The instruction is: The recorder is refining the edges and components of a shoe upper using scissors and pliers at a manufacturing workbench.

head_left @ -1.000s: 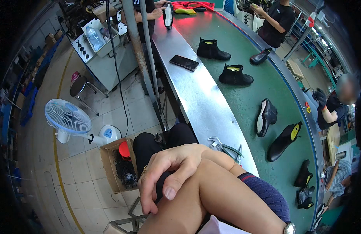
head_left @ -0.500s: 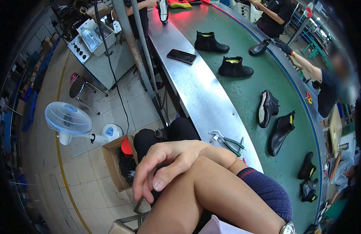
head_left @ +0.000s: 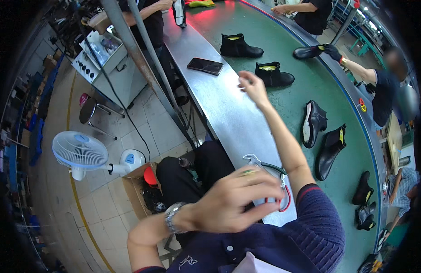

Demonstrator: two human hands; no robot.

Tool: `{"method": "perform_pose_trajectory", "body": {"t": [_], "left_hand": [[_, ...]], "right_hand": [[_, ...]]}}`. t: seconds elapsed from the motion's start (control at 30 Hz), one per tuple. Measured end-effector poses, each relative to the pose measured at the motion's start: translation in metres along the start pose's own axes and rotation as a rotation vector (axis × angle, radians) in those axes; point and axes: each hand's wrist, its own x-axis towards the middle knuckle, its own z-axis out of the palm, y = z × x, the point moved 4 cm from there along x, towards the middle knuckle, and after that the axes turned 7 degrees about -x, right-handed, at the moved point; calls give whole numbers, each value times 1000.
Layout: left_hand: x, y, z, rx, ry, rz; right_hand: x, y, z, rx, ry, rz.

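Observation:
My left hand [head_left: 235, 200], a watch on its wrist, hovers in front of my chest, slightly blurred. Its fingers are loosely bent, thumb apart, with nothing visible in them. Partly hidden behind it, pincers [head_left: 275, 167] with dark green handles and a red-handled tool [head_left: 288, 200] lie on the metal ledge [head_left: 224, 104]. My right hand [head_left: 254, 88] is raised above the ledge's far edge, fingers apart and half curled, appearing empty. Closest to it is a black ankle boot [head_left: 276, 77] with yellow lining. Another black boot [head_left: 240, 46] stands farther off, and a phone [head_left: 205, 66] lies on the ledge.
More black boots [head_left: 331, 152] stand along the green conveyor belt [head_left: 283, 120]. Across it, a co-worker's gloved hand [head_left: 332, 52] touches a black shoe [head_left: 308, 52]. At left are metal posts [head_left: 146, 59], a fan [head_left: 80, 150], a stool [head_left: 87, 111] and a cardboard box [head_left: 133, 193].
My crossed arms have come apart. My right hand has moved up and away over the ledge; my left hand has come into view. The co-worker's shoe has turned and shifted.

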Motion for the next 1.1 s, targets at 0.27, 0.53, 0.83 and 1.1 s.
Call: {"method": "perform_pose_trajectory", "body": {"t": [0.27,0.53,0.83,1.1], "left_hand": [[-63,14,-17,-829,267,19],[-70,24,-23,-890,407,51],[-74,-28,-41,109,314,-155],[-133,-111,-2,-126,242,-308]], "right_hand": [[87,98,-41,-711,326,89],[41,76,-83,-396,338,67],[-72,-125,-127,-11,3,-163],[-174,-197,-13,242,-652,-49]]}}
